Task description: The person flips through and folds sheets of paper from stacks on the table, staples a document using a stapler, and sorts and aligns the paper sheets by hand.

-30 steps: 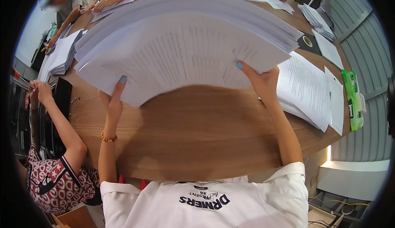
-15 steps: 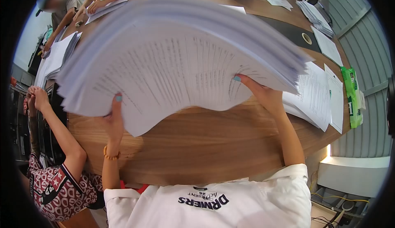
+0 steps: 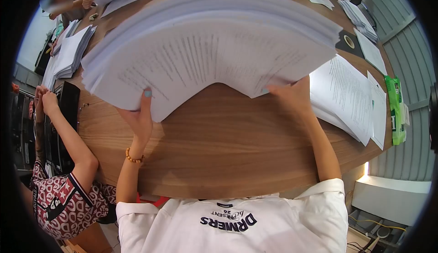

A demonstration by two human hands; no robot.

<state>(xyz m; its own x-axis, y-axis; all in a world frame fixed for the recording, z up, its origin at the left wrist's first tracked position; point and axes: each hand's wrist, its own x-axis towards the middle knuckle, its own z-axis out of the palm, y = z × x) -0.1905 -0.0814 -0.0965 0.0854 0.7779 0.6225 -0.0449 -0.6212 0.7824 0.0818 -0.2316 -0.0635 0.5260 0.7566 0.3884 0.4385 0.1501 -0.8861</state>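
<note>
A thick stack of printed paper sheets [image 3: 205, 43] is bent into an arch above the wooden table [image 3: 219, 148]. My left hand [image 3: 140, 118] grips its lower left edge, thumb on the printed face and fingers hidden behind. On the right side, my right hand [image 3: 294, 95] is closed on the stack, its thumb also on the front sheet. The stack's far edges are fanned in several layers. Beside my right hand, more printed sheets [image 3: 342, 95] lie on the table.
A green packet [image 3: 396, 111] lies at the right table edge. Behind it are a tape roll [image 3: 349, 41] and paper piles [image 3: 358, 18]. Another pile [image 3: 73, 52] is at the left. A person's forearms [image 3: 68, 130] rest at the left edge; other people handle papers at the far side.
The stack dropped toward me and rose again, its bend changing, with both hands still on it. At the far left, a person in a cap has leaned and moved their arms.
</note>
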